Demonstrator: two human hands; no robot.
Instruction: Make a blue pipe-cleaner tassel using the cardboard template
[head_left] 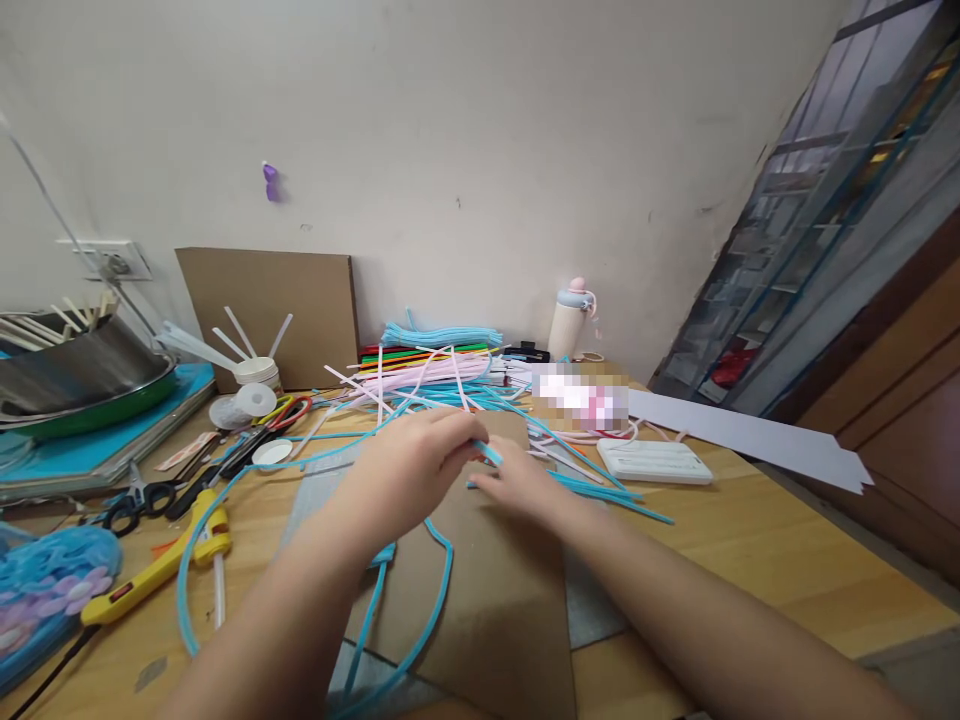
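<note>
My left hand [412,470] is closed, its thumb and fingers pinching a light blue pipe cleaner [491,453]. My right hand [521,482] pinches the same strip close by, above a brown cardboard sheet [499,580]. Long blue strands [442,600] hang below my left hand and curve over the cardboard. Another blue strand [184,585] bends out to the left past my forearm. How these strands join is hidden behind my left hand. More blue pipe cleaners [600,488] lie just beyond my right hand.
Coloured pipe cleaners [431,370] are piled at the back. At left lie a yellow glue gun [142,585], scissors [139,500] and a metal pot [82,360]. At right are a white box-shaped device [655,462], a bottle [568,325] and a white strip [750,435].
</note>
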